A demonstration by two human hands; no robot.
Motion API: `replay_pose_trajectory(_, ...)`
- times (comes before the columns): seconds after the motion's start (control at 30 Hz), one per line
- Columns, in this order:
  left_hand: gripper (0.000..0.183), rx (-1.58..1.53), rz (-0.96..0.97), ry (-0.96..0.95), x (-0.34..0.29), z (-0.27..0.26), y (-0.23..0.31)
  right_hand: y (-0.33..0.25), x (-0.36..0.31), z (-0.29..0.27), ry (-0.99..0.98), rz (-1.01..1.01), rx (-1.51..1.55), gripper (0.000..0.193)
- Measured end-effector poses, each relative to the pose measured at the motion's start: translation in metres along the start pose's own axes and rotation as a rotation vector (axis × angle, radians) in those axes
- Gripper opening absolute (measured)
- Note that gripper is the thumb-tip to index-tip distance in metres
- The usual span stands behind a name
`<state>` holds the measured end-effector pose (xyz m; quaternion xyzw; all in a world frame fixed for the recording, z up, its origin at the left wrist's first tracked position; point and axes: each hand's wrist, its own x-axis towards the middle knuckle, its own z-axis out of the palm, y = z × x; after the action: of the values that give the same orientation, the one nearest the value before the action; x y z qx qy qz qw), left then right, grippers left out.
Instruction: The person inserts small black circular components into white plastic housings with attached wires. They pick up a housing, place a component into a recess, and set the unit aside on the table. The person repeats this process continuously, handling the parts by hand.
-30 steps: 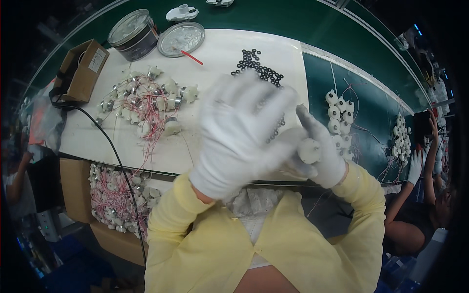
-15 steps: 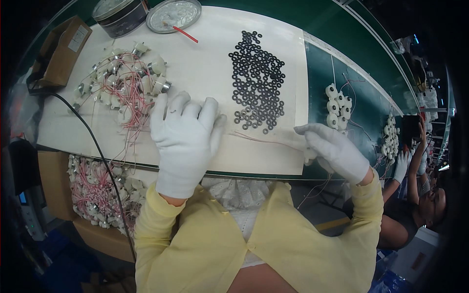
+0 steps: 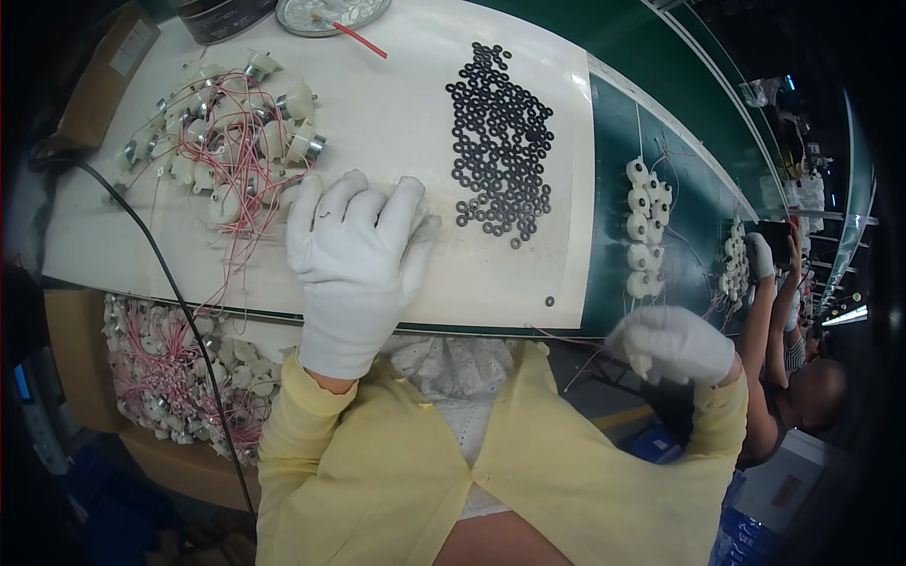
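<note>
My left hand (image 3: pixel 354 269), in a white glove, lies palm down on the white tabletop (image 3: pixel 377 113) with its fingers spread and nothing visible in them. Close to its fingertips is a pile of small white motors (image 3: pixel 222 184) with silver cans and red and white wires. My right hand (image 3: pixel 675 344), gloved as well and smeared by motion, is at the table's front edge on the right. Its fingers are closed on a small white motor (image 3: pixel 640 362), mostly hidden by the glove, with thin wires trailing from it. Small black rings (image 3: pixel 500 141) form a dense patch between the hands; a single ring (image 3: pixel 550 302) lies apart.
Rows of white motors (image 3: pixel 645 226) stand on the green surface to the right. A box of wired motors (image 3: pixel 179 368) sits below the table's left edge, crossed by a black cable (image 3: pixel 151 231). A round lid (image 3: pixel 330 17) with a red stick lies behind. A co-worker is at far right.
My right hand has moved right and toward me with the motor, drawing its wires off the white tabletop. A lone black ring now shows near the front edge. My left hand stays put.
</note>
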<state>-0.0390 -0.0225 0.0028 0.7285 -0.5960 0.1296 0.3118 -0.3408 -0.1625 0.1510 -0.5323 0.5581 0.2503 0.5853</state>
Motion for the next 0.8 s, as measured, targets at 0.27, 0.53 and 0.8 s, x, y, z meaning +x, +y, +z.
replay_pose_trajectory(0.27,0.035,-0.021,0.02,0.016,-0.001,0.002,-0.003,-0.019,0.046,0.023,0.181,-0.183,-0.071,0.056)
replay_pose_trajectory(0.53,0.035,-0.025,0.009,0.016,-0.003,0.002,-0.002,0.01,0.027,0.025,-0.104,-0.498,0.201,0.065)
replay_pose_trajectory(0.8,0.035,-0.042,0.039,0.024,-0.003,0.001,-0.004,0.075,-0.021,-0.02,-0.767,-1.046,0.054,0.05)
